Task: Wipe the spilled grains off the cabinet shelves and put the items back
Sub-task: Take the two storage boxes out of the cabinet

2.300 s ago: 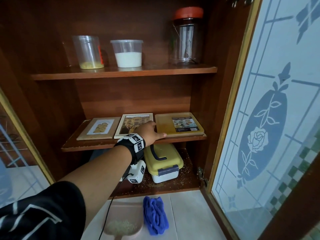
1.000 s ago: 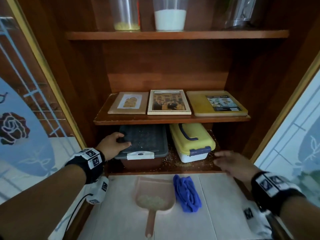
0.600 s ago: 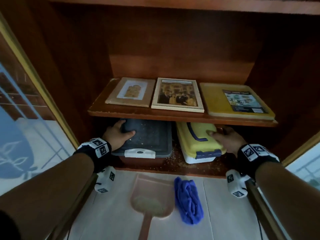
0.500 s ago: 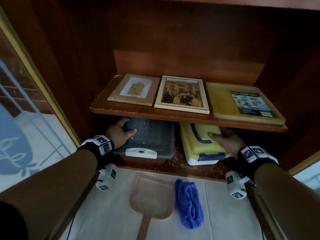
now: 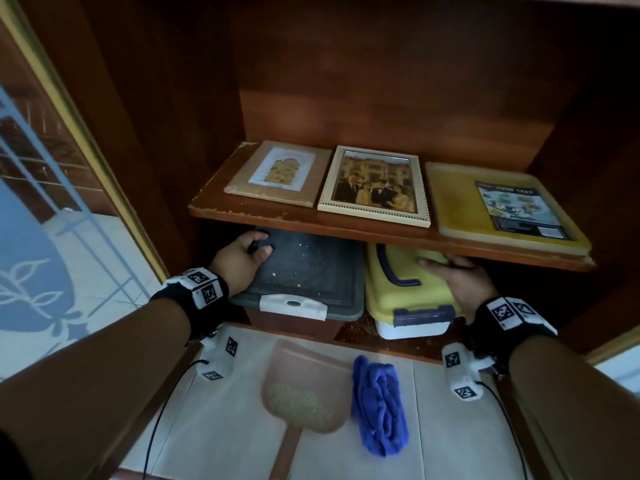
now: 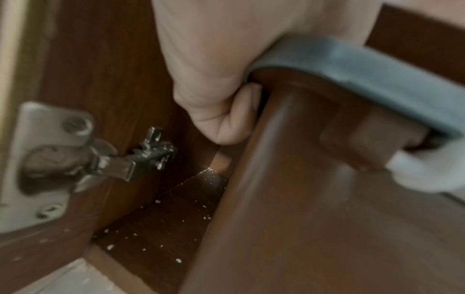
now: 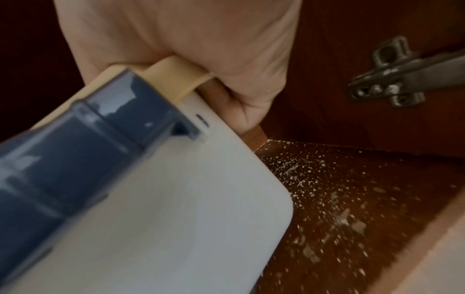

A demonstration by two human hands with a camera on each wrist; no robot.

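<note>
Clearly, spilled grains (image 7: 324, 191) cover the bottom shelf (image 5: 398, 344) around two boxes. Left hand (image 5: 240, 261) clasps the grey-lidded box (image 5: 304, 271), right hand (image 5: 460, 278) the yellow-lidded box (image 5: 408, 289): clearing stage. Next, both need lifting out level before wiping with the blue cloth (image 5: 379, 403).

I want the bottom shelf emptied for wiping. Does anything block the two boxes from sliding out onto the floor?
Partly. The dustpan and blue cloth lie on the floor just in front of the grey-lidded box and yellow-lidded box.
</note>
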